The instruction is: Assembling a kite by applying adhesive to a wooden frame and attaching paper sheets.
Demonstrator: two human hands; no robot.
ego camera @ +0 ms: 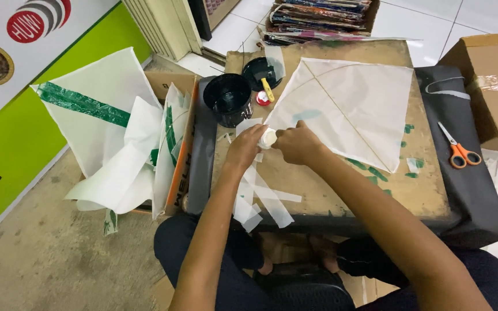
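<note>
One view only, the head camera, and I am logging it item by item.

Hands: I am seeing my left hand and my right hand meeting over the near-left corner of a white kite. Both are curling their fingers around a small white piece, pinched between them; I cannot tell whether it is paper or tape. Both hands are grasping, not released.

Kite: it is lying flat on a low cardboard-covered table, thin crossed sticks showing through the paper. Its corner is touching my hands.

Strips: several white paper strips are lying and hanging over the table's near edge, just below my left wrist.

Beyond my hands: a black pot is standing next to a black lid, with a yellow-handled tool resting across the lid.

Right side: orange-handled scissors are lying on dark cloth, well apart from my hands, near a cardboard box.

Left side: a box of finished white kites with green stripes is sitting on the floor.

Far edge: a stack of coloured printed sheets is lying past the table.
</note>
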